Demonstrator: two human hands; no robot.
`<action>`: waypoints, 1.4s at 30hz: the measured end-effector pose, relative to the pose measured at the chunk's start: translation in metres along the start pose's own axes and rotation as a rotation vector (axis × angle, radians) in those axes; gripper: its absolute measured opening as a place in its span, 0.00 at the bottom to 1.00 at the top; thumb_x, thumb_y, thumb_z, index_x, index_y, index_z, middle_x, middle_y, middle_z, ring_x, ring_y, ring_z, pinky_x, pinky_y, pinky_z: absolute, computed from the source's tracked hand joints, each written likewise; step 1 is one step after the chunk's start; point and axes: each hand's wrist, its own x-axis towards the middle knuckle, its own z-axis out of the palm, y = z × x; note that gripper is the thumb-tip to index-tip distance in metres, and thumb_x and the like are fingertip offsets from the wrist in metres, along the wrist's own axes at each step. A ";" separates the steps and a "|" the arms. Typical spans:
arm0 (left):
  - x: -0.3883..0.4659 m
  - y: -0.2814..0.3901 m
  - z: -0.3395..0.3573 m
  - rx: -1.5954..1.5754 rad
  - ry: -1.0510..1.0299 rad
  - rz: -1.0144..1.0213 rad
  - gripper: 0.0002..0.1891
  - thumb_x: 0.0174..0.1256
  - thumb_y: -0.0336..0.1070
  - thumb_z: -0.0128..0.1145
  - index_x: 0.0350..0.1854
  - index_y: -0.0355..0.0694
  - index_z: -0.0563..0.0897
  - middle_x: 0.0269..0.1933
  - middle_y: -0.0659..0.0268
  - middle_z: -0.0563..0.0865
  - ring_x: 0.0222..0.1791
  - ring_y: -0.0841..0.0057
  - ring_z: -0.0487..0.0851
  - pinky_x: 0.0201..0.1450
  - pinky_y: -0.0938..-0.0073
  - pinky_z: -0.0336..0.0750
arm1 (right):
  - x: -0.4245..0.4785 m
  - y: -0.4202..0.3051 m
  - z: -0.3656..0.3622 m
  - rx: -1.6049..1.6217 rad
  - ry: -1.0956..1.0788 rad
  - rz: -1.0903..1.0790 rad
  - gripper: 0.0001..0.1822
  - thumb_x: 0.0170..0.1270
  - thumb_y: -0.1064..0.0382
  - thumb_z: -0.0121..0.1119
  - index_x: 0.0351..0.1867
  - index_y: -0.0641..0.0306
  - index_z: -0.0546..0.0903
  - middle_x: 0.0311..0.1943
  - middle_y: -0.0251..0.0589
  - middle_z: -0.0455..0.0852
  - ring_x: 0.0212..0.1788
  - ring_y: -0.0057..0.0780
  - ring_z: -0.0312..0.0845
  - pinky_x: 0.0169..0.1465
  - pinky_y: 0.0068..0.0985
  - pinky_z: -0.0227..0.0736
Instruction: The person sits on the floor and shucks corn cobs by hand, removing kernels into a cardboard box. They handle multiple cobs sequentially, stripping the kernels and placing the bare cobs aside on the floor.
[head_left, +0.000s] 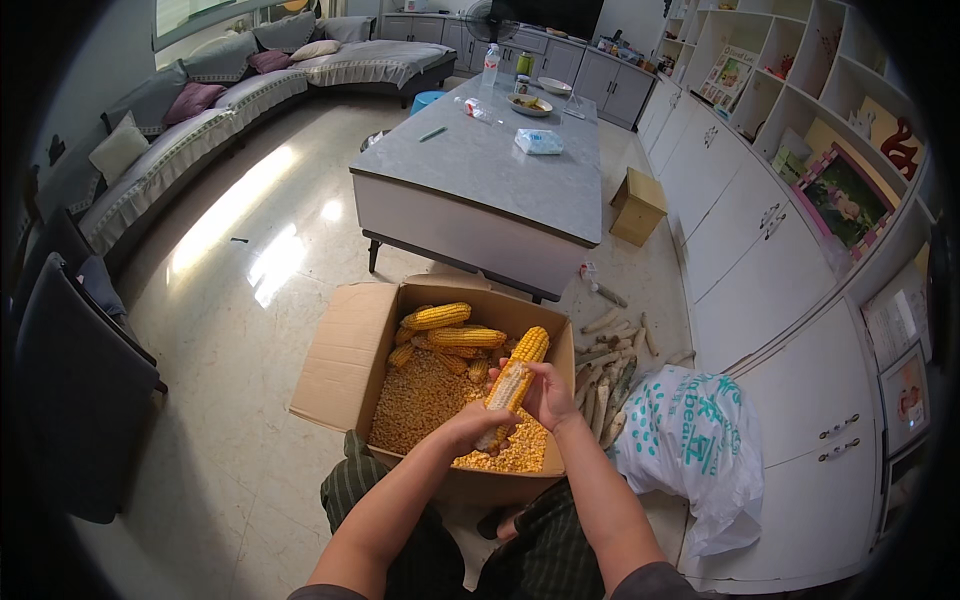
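Note:
Both hands grip one partly shelled ear of dried corn (513, 379), tilted above an open cardboard box (559, 352). My left hand (476, 426) wraps its lower end; my right hand (551, 395) holds its middle, thumb against the side. A bare strip of pale cob shows along its upper face, with yellow kernels on both sides and at the tip. Inside the box, several whole ears of corn (466, 337) lie at the back left. Loose kernels (424, 405) cover the box floor, brighter yellow under my hands.
Bare cobs (604, 375) are piled on the floor right of the box, beside a white plastic bag (697, 442) with green print. A grey-topped table (480, 176) stands just beyond the box. White cabinets (757, 247) line the right; a dark chair (82, 397) is at left.

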 end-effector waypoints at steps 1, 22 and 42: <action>0.001 -0.001 -0.001 -0.029 -0.031 -0.003 0.16 0.49 0.37 0.61 0.37 0.36 0.72 0.25 0.64 0.78 0.18 0.77 0.78 0.17 0.78 0.72 | -0.001 -0.002 0.003 0.079 -0.019 0.029 0.18 0.61 0.64 0.50 0.50 0.71 0.68 0.45 0.53 0.77 0.48 0.40 0.75 0.55 0.36 0.70; 0.009 -0.011 0.000 0.109 0.099 0.070 0.18 0.48 0.36 0.61 0.39 0.33 0.72 0.24 0.65 0.76 0.18 0.77 0.78 0.17 0.77 0.72 | 0.001 0.006 0.010 -0.186 0.205 -0.116 0.15 0.59 0.61 0.58 0.43 0.68 0.72 0.36 0.48 0.79 0.40 0.36 0.79 0.42 0.35 0.78; 0.007 -0.011 0.000 0.110 0.043 0.052 0.14 0.50 0.36 0.58 0.36 0.34 0.71 0.22 0.64 0.77 0.15 0.76 0.76 0.15 0.78 0.71 | 0.003 0.010 -0.001 -0.282 0.207 -0.185 0.15 0.61 0.60 0.56 0.45 0.67 0.71 0.37 0.43 0.78 0.41 0.38 0.78 0.46 0.38 0.76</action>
